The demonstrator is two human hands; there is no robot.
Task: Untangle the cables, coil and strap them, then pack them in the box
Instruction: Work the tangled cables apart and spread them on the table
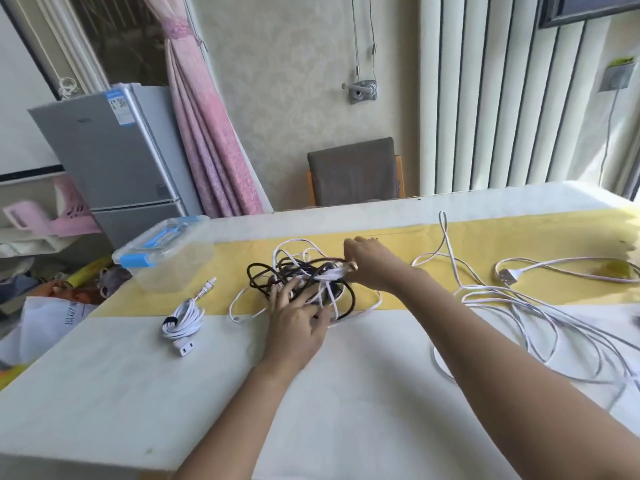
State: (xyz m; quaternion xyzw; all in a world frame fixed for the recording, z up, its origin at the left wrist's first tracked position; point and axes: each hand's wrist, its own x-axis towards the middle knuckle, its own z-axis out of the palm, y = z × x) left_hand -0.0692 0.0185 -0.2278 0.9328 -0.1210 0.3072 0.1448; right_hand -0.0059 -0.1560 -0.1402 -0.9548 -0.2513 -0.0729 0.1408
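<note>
The tangle (pixel 302 271), a knot of thin black and white cables, sits in the middle of the table (pixel 156 393), partly on the yellow runner (pixel 485 233). The left hand (pixel 298 322) lies on its near side with fingers spread and fairly straight, pressing the loops down rather than gripping them. The right hand (pixel 372 261) reaches over the right edge of the knot and pinches a white strand (pixel 331 274) between thumb and fingertips, apparently close to a plug end, though that detail is too small to be sure of. These cables look light, limp and springy: they will likely slide over one another easily, yet snag wherever a plug catches in a loop. A free end seems the best place to hold, feeding it back through the loops while the other hand pins the mass, since hard pulling mid-length would probably tighten the knot. To the left lies a white coil (pixel 183 318), already strapped with a dark band. Farther left, near the table's edge, stands the clear box (pixel 166 271) with its blue-latched lid on. A long loose white cable (pixel 512 308) sprawls across the right side.
</note>
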